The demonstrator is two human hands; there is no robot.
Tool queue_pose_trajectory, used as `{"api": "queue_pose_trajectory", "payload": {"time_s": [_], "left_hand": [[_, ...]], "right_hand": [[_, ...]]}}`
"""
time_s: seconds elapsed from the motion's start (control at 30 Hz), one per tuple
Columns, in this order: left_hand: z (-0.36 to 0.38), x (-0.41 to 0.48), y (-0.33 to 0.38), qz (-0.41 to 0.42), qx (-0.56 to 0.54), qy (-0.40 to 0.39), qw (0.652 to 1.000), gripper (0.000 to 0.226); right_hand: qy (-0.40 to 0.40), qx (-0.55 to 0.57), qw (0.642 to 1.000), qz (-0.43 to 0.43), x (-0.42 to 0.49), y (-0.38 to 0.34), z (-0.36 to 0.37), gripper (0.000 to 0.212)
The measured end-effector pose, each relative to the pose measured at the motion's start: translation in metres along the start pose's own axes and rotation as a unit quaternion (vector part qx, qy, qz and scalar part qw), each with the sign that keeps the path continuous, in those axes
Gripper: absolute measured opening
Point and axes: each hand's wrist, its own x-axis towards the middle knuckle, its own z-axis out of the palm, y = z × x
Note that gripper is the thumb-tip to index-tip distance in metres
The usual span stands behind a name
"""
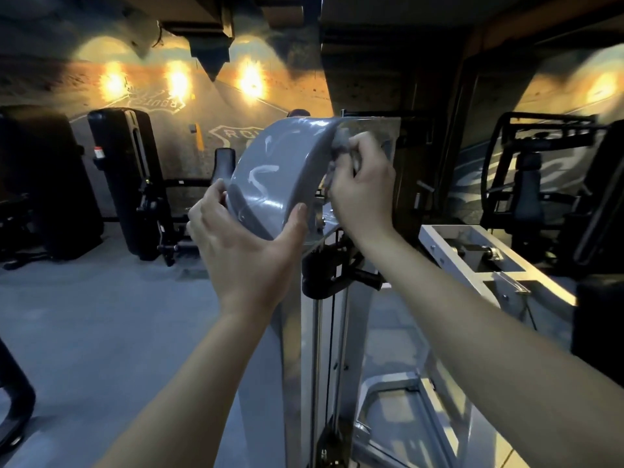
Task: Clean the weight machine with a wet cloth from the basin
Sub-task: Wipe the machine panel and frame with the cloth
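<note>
View from the head, looking down along two bare forearms in a dim gym. A silver weight machine [293, 349] stands straight ahead, topped by a curved, glossy grey cover [280, 167] marked with shiny streaks. The left hand [243, 244] grips the cover's lower end, with the thumb on its front face and the fingers curled round its left edge. The right hand [363, 187] clutches a bunched grey cloth [341, 146] and holds it against the cover's right edge, near the top. Below the hands, a black knob [366, 276] sticks out from the machine, and thin cables run down between its uprights. Black padded machines [131, 184] stand on the grey floor [101, 315] to the left, and another stands to the right. Three warm lamps [251, 79] glow on the far wall.
</note>
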Motion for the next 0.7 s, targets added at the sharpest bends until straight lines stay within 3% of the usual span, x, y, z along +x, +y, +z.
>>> {"api": "queue_pose_trajectory", "payload": {"time_s": [0.1, 0.23, 0.3, 0.47, 0.53, 0.7], "left_hand": [[0.002, 0.000, -0.002, 0.002, -0.011, 0.003, 1.000, 0.098], [0.001, 0.000, -0.002, -0.003, -0.023, 0.003, 1.000, 0.100], [0.001, 0.001, -0.002, -0.007, -0.021, 0.002, 1.000, 0.099], [0.002, 0.000, -0.003, 0.009, -0.032, 0.013, 0.999, 0.095], [0.002, -0.001, -0.003, 0.006, -0.032, 0.011, 0.999, 0.095], [0.001, -0.004, 0.005, -0.009, -0.032, 0.009, 0.999, 0.102]], "right_hand": [[-0.026, -0.017, 0.996, -0.081, -0.026, -0.012, -0.004, 0.013], [0.013, -0.045, 0.995, 0.084, 0.029, 0.009, -0.005, 0.014], [0.012, -0.041, 0.992, 0.119, 0.037, 0.015, -0.006, 0.014], [-0.029, -0.001, 0.997, -0.069, -0.035, -0.013, -0.009, 0.018], [-0.008, -0.023, 0.994, -0.110, -0.025, -0.008, -0.009, 0.018], [0.040, -0.003, 0.997, 0.067, 0.044, 0.034, -0.002, 0.018]]}}
